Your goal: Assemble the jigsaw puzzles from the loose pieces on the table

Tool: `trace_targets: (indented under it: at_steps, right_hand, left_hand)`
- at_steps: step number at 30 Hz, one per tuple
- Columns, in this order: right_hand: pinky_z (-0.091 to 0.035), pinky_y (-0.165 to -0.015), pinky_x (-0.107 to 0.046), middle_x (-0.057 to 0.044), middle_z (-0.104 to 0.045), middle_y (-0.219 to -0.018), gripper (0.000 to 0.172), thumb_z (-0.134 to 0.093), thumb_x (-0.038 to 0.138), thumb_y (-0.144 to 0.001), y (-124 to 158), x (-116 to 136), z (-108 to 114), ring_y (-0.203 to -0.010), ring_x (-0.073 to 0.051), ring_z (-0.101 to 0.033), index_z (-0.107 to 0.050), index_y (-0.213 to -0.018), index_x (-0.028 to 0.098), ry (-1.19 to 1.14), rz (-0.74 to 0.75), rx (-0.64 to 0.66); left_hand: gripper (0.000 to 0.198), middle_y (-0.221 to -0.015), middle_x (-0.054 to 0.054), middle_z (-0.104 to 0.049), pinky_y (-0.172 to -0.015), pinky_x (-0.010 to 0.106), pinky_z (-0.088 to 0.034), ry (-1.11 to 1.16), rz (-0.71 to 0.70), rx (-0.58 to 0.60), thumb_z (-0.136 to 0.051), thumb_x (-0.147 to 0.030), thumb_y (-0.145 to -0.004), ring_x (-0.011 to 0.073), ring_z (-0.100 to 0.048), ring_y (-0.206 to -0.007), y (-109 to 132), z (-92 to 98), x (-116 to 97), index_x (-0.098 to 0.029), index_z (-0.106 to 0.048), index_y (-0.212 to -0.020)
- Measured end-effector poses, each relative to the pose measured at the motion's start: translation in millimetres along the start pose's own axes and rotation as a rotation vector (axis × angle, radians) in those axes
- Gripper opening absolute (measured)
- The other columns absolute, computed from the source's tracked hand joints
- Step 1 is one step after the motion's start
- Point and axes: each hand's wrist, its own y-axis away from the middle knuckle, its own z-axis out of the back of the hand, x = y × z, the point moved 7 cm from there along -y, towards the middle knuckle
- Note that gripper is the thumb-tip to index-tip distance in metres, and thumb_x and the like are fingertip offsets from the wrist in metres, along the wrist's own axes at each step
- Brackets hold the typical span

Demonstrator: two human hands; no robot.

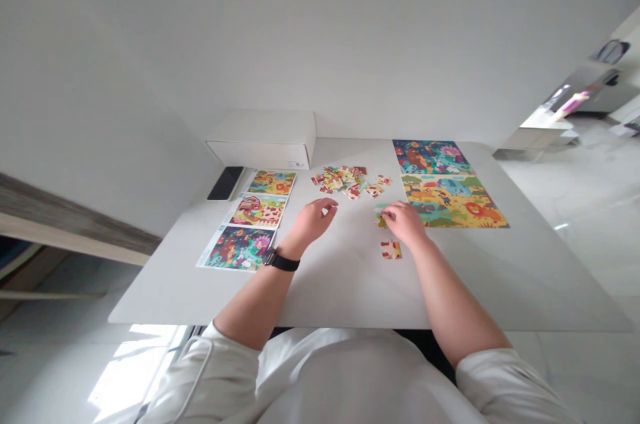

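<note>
My right hand [406, 223] has its fingertips pinched on a puzzle piece [380, 217] with green and yellow on it, low over the table or resting on it. Just below lies another puzzle piece [391, 250], red and white. My left hand [314, 219] is held loosely curled over the table, thumb and fingers a little apart with nothing between them. Beyond it is a loose pile of puzzle pieces [340, 179]. Left of this hand, a picture sheet [257, 211] shows three scenes: safari animals, a red barn with cows, and a dark jungle.
Two finished puzzles, a dark jungle [433, 157] and a yellow safari [453, 202], lie at the right of the white table [340, 291]. A white box [260, 141] stands against the wall, with a dark phone [225, 183] before it.
</note>
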Motion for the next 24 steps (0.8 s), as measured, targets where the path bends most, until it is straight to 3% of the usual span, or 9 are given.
trace_targets:
  at_steps: [3, 6, 15, 21, 24]
  right_hand:
    - [-0.052, -0.102, -0.035, -0.008, -0.079, -0.112, 0.017, -0.071, 0.022, -0.097, 0, -1, -5, -0.104, -0.024, -0.071, -0.084, -0.106, 0.025, 0.034, -0.009, 0.008]
    - [-0.051, -0.104, -0.036, -0.008, -0.078, -0.115, 0.02, -0.072, 0.02, -0.096, 1, -4, -11, -0.107, -0.024, -0.07, -0.084, -0.111, 0.025, 0.059, -0.024, 0.025]
    - [-0.052, -0.102, -0.039, -0.009, -0.078, -0.114, 0.022, -0.067, 0.023, -0.098, 0, -1, -9, -0.106, -0.027, -0.07, -0.083, -0.113, 0.024, 0.067, -0.028, -0.044]
    - [-0.052, -0.107, -0.043, -0.009, -0.08, -0.123, 0.025, -0.064, 0.023, -0.1, -19, 23, -9, -0.112, -0.029, -0.07, -0.083, -0.117, 0.024, 0.102, 0.06, -0.013]
    - [-0.049, -0.114, -0.047, -0.009, -0.078, -0.132, 0.029, -0.063, 0.023, -0.1, -36, 41, -16, -0.123, -0.031, -0.068, -0.081, -0.123, 0.023, 0.123, 0.138, 0.036]
  left_hand:
    - [0.027, -0.095, 0.004, -0.08, -0.069, 0.027, -0.054, 0.064, 0.134, -0.05, -0.059, -0.031, -0.099, 0.0154, -0.066, -0.07, 11, 1.8, 29, -0.02, -0.08, -0.112]
    - [0.028, -0.088, 0.003, -0.078, -0.067, 0.026, -0.051, 0.108, 0.168, -0.062, -0.058, -0.031, -0.098, 0.0142, -0.062, -0.066, 14, -2.8, 41, -0.02, -0.08, -0.112]
    - [0.025, -0.106, 0.006, -0.08, -0.074, 0.028, -0.053, 0.149, 0.084, -0.083, -0.059, -0.026, -0.099, 0.0136, -0.061, -0.068, 10, -10.6, 39, -0.021, -0.08, -0.114]
    - [0.024, -0.107, 0.006, -0.08, -0.076, 0.028, -0.054, 0.135, 0.057, -0.094, -0.06, -0.023, -0.099, 0.0137, -0.062, -0.07, 8, -7.9, 41, -0.021, -0.079, -0.114]
    - [0.024, -0.107, 0.006, -0.08, -0.076, 0.028, -0.054, 0.139, 0.055, -0.101, -0.06, -0.021, -0.099, 0.0133, -0.062, -0.07, 8, -6.2, 40, -0.02, -0.079, -0.114]
